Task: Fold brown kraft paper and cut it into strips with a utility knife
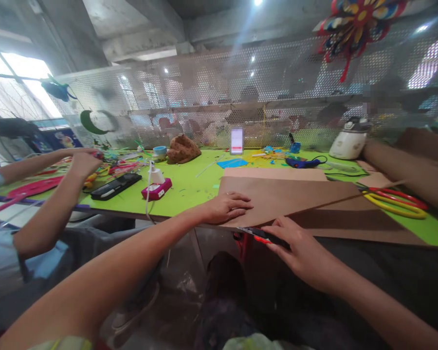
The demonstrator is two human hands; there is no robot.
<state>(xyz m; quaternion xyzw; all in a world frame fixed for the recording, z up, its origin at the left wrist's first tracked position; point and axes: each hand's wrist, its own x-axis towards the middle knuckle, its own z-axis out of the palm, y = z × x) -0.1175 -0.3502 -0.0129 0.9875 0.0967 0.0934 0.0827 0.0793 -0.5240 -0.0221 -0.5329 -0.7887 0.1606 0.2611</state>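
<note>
Brown paper lies folded over on the green table, reaching its front edge. My left hand rests flat on the paper's left part, fingers pointing right. Just below and right of it, my right hand grips a red and black utility knife by the table's front edge. The knife's blade points left, at the paper's lower edge; whether it touches the paper cannot be made out. Part of the knife's handle is hidden by my fingers.
At the left, another person's hands are over craft scraps. A black phone and a magenta power block lie nearby. Yellow-handled scissors, a bottle and rolled brown paper are at the right.
</note>
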